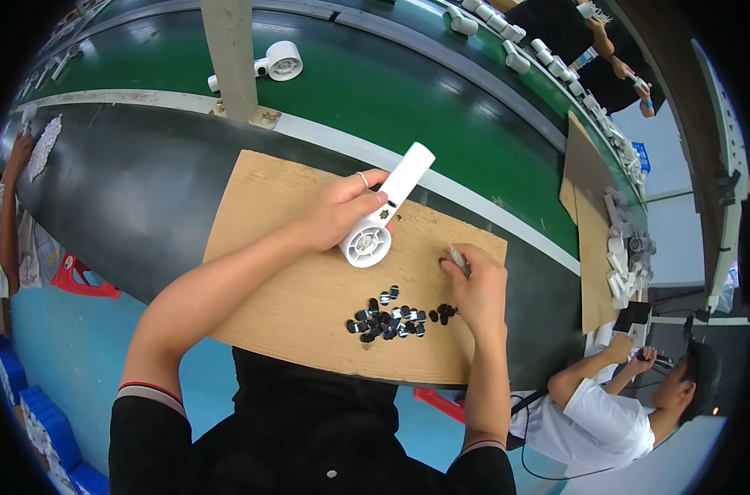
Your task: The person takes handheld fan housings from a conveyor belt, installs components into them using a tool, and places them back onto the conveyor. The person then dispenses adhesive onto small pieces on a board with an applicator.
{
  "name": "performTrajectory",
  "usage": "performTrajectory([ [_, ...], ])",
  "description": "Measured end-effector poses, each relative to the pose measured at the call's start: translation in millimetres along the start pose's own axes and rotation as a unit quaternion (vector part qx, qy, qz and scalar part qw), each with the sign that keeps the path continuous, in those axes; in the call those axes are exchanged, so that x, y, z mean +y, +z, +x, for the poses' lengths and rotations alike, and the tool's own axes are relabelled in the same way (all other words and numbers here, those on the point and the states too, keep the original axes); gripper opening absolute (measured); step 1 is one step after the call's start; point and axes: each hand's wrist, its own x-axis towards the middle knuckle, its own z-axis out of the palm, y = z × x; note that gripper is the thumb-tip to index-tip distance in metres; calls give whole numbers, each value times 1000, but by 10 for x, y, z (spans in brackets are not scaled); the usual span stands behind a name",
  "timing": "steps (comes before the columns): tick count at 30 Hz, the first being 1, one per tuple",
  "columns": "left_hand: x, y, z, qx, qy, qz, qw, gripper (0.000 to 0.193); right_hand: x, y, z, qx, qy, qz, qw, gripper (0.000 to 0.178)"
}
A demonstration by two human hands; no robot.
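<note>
Holds a white handheld fan (402,179) in the left grip (335,216), clamped round the handle close to the fan head, thumb across the upper face. Carries the fan above a brown cardboard sheet (263,194), tilted, with the round grilled head toward the body and the handle end pointing away to the right. Shows a small dark-and-green detail in the handle beside the thumb. Wears a ring on one finger of the left grip.

Keeps the right grip (480,290) over the right part of the sheet, well apart from the fan, fingers together on a slim pale item (460,260). Cannot tell the item's kind, largely hidden by the fingers.

Notes on the sheet, between both forearms, a loose pile of small black pieces (389,322), some with shiny faces up. Notes also a smaller black cluster (444,313) just beside the right grip.

Finds the sheet flat on a dark worktop (131,165). Records beyond it a green conveyor belt (375,111) with a second white fan (285,62) near an upright post (229,54). Records to the right a heap of white and grey parts (631,256) and a seated co-worker (614,417) in a white top and dark cap.
</note>
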Motion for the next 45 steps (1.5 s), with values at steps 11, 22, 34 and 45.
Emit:
performTrajectory([
  [11, -83, 29, 6, -1, 48, -9, 999, 45, -478, 496, 340, 97, -163, 223, 956, 23],
  [22, -57, -87, 54, -19, 41, 24, 999, 51, -426, 541, 374, 82, -172, 248, 950, 28],
  [34, 188, -52, 10, -36, -24, 62, 997, 68, -342, 648, 286, 26, -61, 147, 987, 22],
  [45, 265, 2, 16, -61, -43, 100, 992, 63, -314, 779, 273, 18, -107, 33, 994, 12],
])
